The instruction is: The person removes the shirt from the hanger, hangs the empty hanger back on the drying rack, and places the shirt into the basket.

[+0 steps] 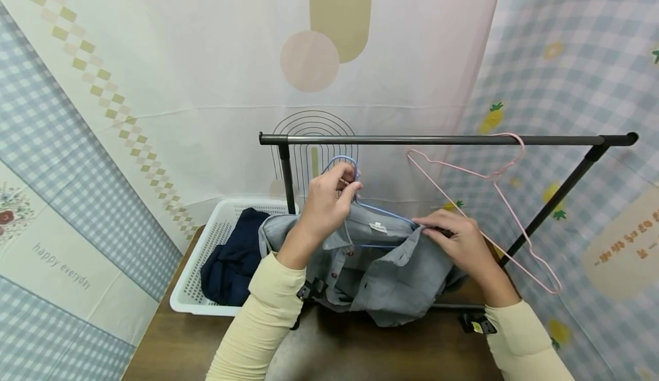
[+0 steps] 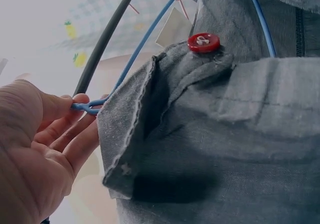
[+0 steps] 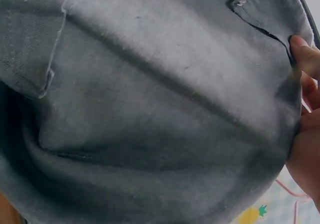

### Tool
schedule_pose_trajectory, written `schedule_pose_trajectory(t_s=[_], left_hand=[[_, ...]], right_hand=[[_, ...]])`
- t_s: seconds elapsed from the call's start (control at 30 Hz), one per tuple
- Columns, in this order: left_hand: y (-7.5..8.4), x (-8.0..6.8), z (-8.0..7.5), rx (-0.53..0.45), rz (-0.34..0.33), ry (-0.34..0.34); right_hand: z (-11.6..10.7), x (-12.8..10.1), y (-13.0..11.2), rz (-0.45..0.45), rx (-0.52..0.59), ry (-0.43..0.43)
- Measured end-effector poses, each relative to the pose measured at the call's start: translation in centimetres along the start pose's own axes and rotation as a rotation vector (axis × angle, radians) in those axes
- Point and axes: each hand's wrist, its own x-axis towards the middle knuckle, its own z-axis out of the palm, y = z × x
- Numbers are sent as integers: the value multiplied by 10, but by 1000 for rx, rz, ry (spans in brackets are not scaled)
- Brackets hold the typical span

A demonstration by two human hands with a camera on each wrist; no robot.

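A grey shirt [image 1: 407,284] with red buttons [image 2: 204,42] hangs between my two hands, a blue hanger [image 1: 383,209] partly inside its neck. My left hand [image 1: 326,201] pinches the hanger at the base of its hook, as the left wrist view also shows. With thumb and fingers, my right hand [image 1: 455,235] pinches the shirt near the right end of its collar, where the hanger's arm runs under the cloth. The shirt's grey cloth [image 3: 165,93] fills most of the right wrist view. Much of the hanger's lower part is hidden by the shirt.
A black rack [image 1: 391,139] spans behind the hands, with a pink hanger [image 1: 494,178] on the right of its bar. At the left, a white basket [image 1: 193,281] holds dark navy cloth [image 1: 234,261]. Both stand on a brown wooden table [image 1: 175,341].
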Motion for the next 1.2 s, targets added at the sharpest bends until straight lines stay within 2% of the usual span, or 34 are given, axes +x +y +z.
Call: schedule_pose_trajectory(t_s=[0.13,0.4,0.67,0.9,1.2], left_hand=[[0,-1,0,28,14,8],[0,-3,-1,35,45,31],[-1,-4,-1,54,57,39],[-2,-6,-1,80,59,43],[-2,-6,-3,85,71,63]], right_hand=[[0,-6,4,35,45,8],[-1,-12,9,68,40,45],[-4,-18,13,146,76,88],[-7,-23,16,169,131,114],[-5,-29,23,185,150,176]])
